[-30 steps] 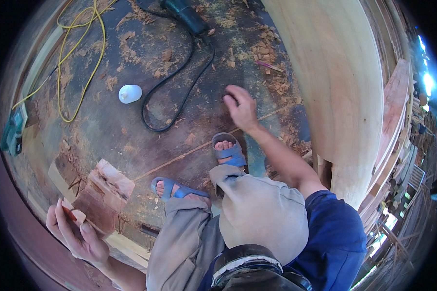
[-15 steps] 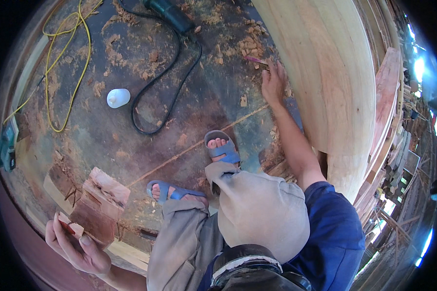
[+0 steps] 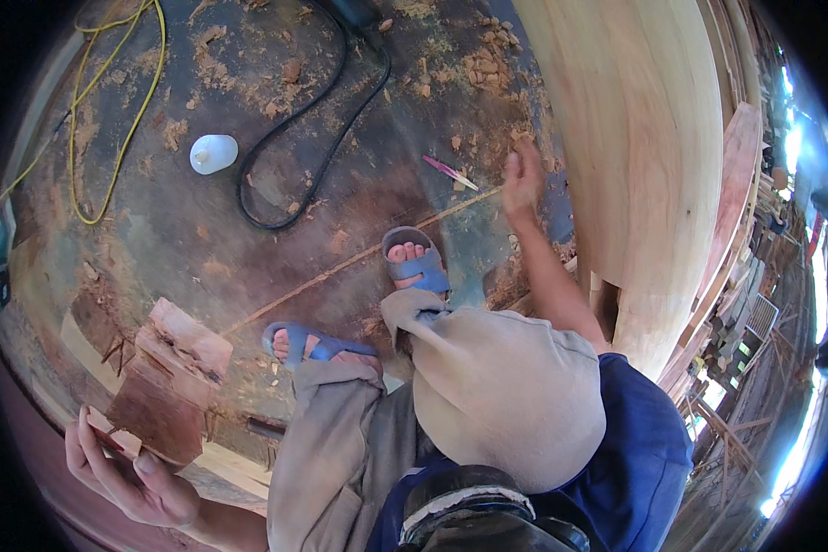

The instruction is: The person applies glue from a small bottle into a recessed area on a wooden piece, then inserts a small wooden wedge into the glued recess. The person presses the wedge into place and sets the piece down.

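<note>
My left hand (image 3: pixel 138 483), at the lower left, grips a small flat piece of wood (image 3: pixel 120 436) between the thumb and fingers. Just beyond it stands a larger rough reddish-brown wood block (image 3: pixel 166 382). Beside the long pale wooden panel, my right hand (image 3: pixel 524 184) is low over the floor, its fingers stretched toward scattered wood chips, with nothing visible in them. A slim pink-and-white pen-like tool (image 3: pixel 451 172) lies to the left of that hand, apart from it.
The broad curved wooden panel (image 3: pixel 644 156) borders my right side. A dark power cord (image 3: pixel 327 166) loops across the floor from a dark green tool (image 3: pixel 354 13) at the top. Nearby are a white plastic bottle (image 3: pixel 213 155) and a yellow cord (image 3: pixel 152 92). Wood chips (image 3: pixel 492 64) litter the floor.
My right hand has let go of the pen-like tool, which now lies nearer me and farther left. The view has shifted slightly. My left hand keeps its hold on the wood piece.
</note>
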`<state>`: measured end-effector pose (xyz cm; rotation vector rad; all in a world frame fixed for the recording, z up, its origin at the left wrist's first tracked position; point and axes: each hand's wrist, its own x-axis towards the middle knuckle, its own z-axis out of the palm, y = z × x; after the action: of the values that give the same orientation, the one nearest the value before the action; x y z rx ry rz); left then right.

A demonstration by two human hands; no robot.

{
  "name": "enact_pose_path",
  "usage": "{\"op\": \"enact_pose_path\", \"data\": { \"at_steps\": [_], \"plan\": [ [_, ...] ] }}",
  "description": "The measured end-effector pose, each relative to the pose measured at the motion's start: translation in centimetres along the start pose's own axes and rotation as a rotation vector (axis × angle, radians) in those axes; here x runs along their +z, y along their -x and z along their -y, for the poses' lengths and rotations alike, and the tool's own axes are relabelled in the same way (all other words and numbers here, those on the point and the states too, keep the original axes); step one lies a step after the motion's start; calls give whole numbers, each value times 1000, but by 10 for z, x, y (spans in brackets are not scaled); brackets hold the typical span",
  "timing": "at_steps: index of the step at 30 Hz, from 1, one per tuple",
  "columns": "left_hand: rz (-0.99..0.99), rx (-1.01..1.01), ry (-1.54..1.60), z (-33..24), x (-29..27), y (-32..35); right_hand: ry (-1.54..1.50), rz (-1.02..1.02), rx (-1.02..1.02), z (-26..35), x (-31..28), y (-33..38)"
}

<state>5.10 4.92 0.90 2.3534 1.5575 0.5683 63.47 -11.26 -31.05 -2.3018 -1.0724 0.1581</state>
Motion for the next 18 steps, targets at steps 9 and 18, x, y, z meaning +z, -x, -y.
{"op": "enact_pose_path", "data": {
  "at_steps": [9, 18],
  "plan": [
    [-25, -26, -34, -3, 0, 2, 221, -87, 361, -24, 20, -83],
    [10, -28, 5, -1, 0, 3, 408, 257, -40, 8, 23, -57]
  ]
}}
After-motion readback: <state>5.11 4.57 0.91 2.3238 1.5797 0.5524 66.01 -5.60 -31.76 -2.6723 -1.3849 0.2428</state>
